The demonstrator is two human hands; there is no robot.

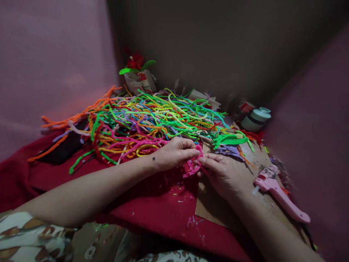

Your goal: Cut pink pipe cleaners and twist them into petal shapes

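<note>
A small pink fuzzy piece (193, 170), bent into loops, is held between my two hands above the red cloth. Thumb and fingers of my left hand (178, 153) pinch its upper part. From the right, my right hand (219, 169) grips its side between thumb and forefinger, with the other fingers curled beneath. The fingertips of both hands are close together, and they hide part of the piece. Just behind them spreads a large heap of coloured pipe cleaners (152, 116) in green, orange, pink, yellow and other colours.
A pink glue gun (283, 200) lies at the right on a cardboard sheet (212, 203). Behind it stands a pale green lidded container (256, 119). A red flower with green leaves (135, 62) is at the back. Small scraps dot the red cloth (152, 211).
</note>
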